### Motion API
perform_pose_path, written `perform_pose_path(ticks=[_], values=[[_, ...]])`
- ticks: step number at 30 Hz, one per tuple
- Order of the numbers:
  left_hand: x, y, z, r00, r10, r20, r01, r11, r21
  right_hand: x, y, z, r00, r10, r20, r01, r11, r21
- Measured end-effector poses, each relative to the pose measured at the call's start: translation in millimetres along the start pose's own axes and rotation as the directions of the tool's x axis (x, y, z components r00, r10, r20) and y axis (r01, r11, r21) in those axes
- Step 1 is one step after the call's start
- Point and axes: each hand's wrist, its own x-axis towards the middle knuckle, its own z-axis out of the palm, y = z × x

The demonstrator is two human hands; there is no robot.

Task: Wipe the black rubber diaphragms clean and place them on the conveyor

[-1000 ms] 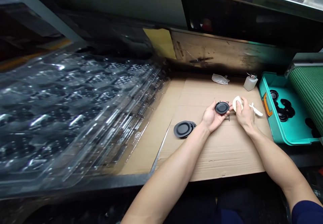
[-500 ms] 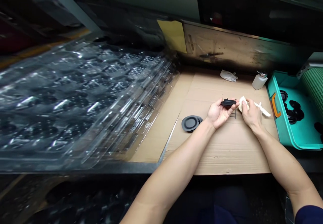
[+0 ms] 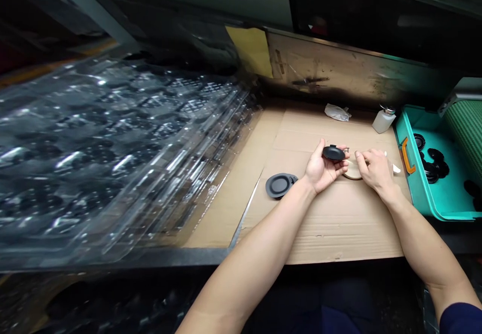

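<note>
Cardboard sheet (image 3: 339,223): left hand (image 3: 322,169) cradling one black rubber disc (image 3: 333,152), held crosswise, fingers curled at its rim; right hand (image 3: 376,171), fingers together, pressing one pale pad (image 3: 353,172); second disc (image 3: 279,185) lying nearby.

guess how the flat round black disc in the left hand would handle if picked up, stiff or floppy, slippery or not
The flat round black disc is probably light, as it sits on the fingers of the left hand with little visible grip. It looks fairly stiff, showing no sag over the fingers, though it may flex slightly. Its matte, rubber-like surface suggests it is not very slippery.
</note>
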Motion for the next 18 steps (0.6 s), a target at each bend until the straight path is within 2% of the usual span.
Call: perform_pose_path(ticks=[2, 3, 4, 6, 8, 9, 12, 15, 18], values=[[4, -5, -2.5, 1.000, 0.006, -0.006, -0.005, 0.998, 0.061, 1, 6, -9, 0.990, 0.066, -0.125, -0.082, 0.989, -0.123], [6, -9, -2.5, 1.000, 0.000, 0.000, 0.000, 0.996, 0.086, 2, 11, -13, 0.982, 0.117, -0.150, -0.142, 0.975, -0.173], [7, -13, -1.8, 1.000, -0.015, 0.017, 0.013, 0.994, 0.109, 3, 15, -15, 0.977, 0.165, -0.136, -0.191, 0.959, -0.211], [8, -21, 1.4, 0.993, -0.083, 0.082, 0.069, 0.983, 0.168, 5, 25, -15, 0.976, 0.216, -0.027, -0.216, 0.947, -0.237], [5, -28, 5.2, 0.968, -0.195, 0.159, 0.151, 0.956, 0.252, 8, 31, -12, 0.978, 0.201, 0.051, -0.187, 0.963, -0.195], [3, -30, 6.6, 0.950, -0.248, 0.192, 0.185, 0.937, 0.296, 10, 32, -10, 0.981, 0.187, 0.051, -0.177, 0.970, -0.165], [-2, -31, 7.5, 0.920, -0.295, 0.258, 0.192, 0.913, 0.361, 20, 30, -12, 0.981, 0.193, -0.037, -0.196, 0.972, -0.126], [-1, -29, 4.0, 0.935, -0.239, 0.261, 0.147, 0.933, 0.328, 47, 27, -28, 0.966, 0.213, -0.144, -0.231, 0.966, -0.117], [3, -29, 0.6, 0.951, -0.217, 0.221, 0.150, 0.947, 0.286, 91, 33, -54, 0.929, 0.229, -0.290, -0.263, 0.961, -0.083]])
